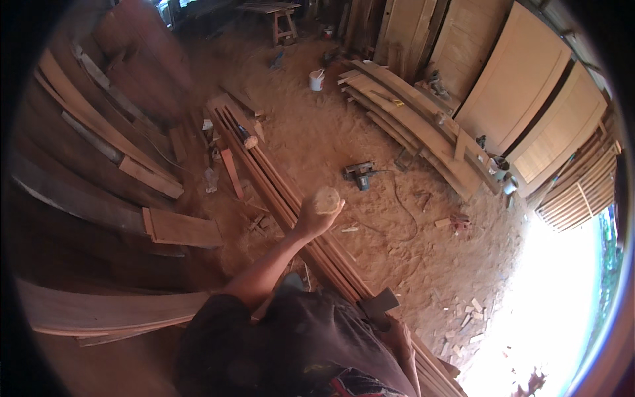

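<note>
Clasping a round-ended wooden piece in my left hand, over long wooden strips; contact unclear. Near right, my right hand at a dark flat tool; finger closure hidden, can't tell. My judgement: firm left grip, loose wrist, tool square to the strips.

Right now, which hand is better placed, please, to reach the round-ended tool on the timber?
Left hand, probably: though gripping a wooden piece, it is nearer the tool than the right hand.
</note>
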`<state>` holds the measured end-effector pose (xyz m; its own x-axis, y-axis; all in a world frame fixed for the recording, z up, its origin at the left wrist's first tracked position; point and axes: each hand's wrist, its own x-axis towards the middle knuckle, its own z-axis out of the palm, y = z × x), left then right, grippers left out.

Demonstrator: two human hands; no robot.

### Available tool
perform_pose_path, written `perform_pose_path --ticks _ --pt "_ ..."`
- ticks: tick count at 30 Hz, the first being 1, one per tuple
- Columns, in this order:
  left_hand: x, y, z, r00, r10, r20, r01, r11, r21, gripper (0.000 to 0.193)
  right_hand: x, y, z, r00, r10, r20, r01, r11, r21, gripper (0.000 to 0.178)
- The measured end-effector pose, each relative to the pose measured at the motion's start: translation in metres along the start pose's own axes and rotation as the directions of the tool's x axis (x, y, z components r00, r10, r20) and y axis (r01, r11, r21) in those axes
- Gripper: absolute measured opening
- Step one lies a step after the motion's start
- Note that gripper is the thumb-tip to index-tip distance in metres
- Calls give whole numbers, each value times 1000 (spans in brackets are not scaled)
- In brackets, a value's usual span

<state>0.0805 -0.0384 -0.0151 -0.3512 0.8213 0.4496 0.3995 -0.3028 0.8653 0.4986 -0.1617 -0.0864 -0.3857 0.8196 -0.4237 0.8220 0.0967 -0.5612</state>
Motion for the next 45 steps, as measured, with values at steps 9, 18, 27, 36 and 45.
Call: perform_pose_path --ticks 9,18,27,36,45 --pt "1 11 0 999 -21 25 21 1000 0 34 -44 4 30 923 -3 -384 -34 996 -88 59" --pt "0 6 -6 995 -54 85 48 996 71 22 -30 24 7 958 5 -286 -26 997 -72 55" --pt "-8 2 -5 990 -115 78 117 993 -16 23 73 -109 -81 828 -173 -533 301 940 163 35" --pt "2 5 -27 913 -197 356 191 980 54 34 158 -334 -107 450 -600 -661 846 524 100 33" --pt "24 -97 -114 692 -316 649 -65 868 492 55 173 -323 -73 839 -466 -281 532 591 607 18"
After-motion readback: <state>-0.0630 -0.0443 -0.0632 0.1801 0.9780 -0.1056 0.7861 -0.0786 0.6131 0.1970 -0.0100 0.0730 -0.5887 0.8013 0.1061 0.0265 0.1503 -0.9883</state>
